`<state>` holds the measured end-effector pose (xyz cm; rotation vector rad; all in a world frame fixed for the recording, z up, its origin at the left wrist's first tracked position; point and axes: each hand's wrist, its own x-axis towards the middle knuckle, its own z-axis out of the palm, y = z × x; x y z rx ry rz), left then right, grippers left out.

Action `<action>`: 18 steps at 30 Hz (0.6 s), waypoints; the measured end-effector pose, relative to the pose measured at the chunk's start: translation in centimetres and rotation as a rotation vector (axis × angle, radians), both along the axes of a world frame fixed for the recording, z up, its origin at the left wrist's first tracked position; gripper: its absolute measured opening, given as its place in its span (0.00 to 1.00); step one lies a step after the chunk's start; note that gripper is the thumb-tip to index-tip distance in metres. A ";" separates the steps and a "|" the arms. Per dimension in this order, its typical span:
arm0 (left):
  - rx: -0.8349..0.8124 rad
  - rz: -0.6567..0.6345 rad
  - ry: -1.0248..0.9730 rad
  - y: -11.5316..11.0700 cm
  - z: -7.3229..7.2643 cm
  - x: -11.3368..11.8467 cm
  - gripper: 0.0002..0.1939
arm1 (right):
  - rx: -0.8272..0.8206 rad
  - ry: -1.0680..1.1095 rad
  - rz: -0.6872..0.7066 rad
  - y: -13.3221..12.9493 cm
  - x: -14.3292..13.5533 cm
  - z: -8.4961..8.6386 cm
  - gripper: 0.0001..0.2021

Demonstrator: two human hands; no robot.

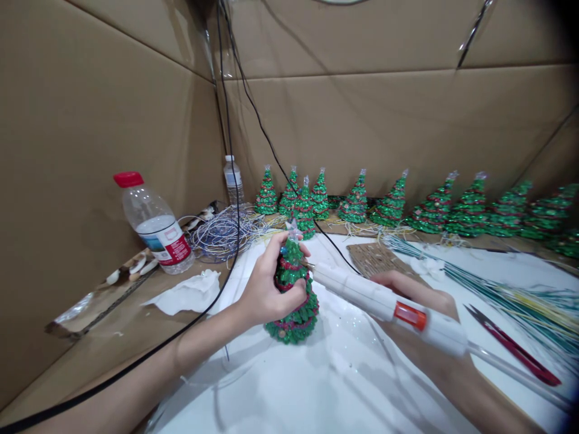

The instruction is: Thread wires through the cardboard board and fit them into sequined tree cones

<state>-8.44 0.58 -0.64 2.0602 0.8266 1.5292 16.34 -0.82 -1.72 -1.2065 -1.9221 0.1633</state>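
Note:
A small green Christmas tree (pixel 289 280) with red garland and a clear star top (pixel 293 229) stands nearly upright at the middle. My left hand (pixel 270 286) is closed around its upper half, thumb in front and fingers behind. My right hand (pixel 414 295) grips a white pen-shaped hot glue gun (pixel 348 289) with an orange window and a clear rod at its back end. Its thin metal tip points left and meets the tree's upper right side; whether it touches the branches I cannot tell. The tool hides part of my right fingers.
Several finished-looking trees (pixel 353 199) line the back cardboard edge. A red-capped bottle (pixel 156 223), crumpled tissue (pixel 185 292) and tangled wires (pixel 226 232) lie left. Red thread snips (pixel 515 346) and green wires (pixel 488 280) lie right. A black cable (pixel 236 205) hangs across the left side.

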 end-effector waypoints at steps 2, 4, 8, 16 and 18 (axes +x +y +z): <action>-0.003 0.000 -0.002 0.0 0.0 0.0 0.30 | -0.009 -0.003 0.005 -0.1 0.0 0.1 0.06; -0.007 -0.003 -0.006 0.0 0.0 0.1 0.29 | -0.020 -0.003 0.005 -0.2 -0.1 0.2 0.06; -0.011 -0.009 -0.010 0.0 0.0 0.1 0.30 | -0.031 0.003 -0.003 -0.1 -0.2 0.2 0.06; -0.022 0.007 0.001 -0.2 0.1 0.1 0.29 | -0.024 -0.032 0.009 -0.1 0.0 0.3 0.06; -0.017 0.008 0.003 -0.2 0.1 0.0 0.29 | -0.021 -0.038 0.017 -0.1 0.0 0.4 0.06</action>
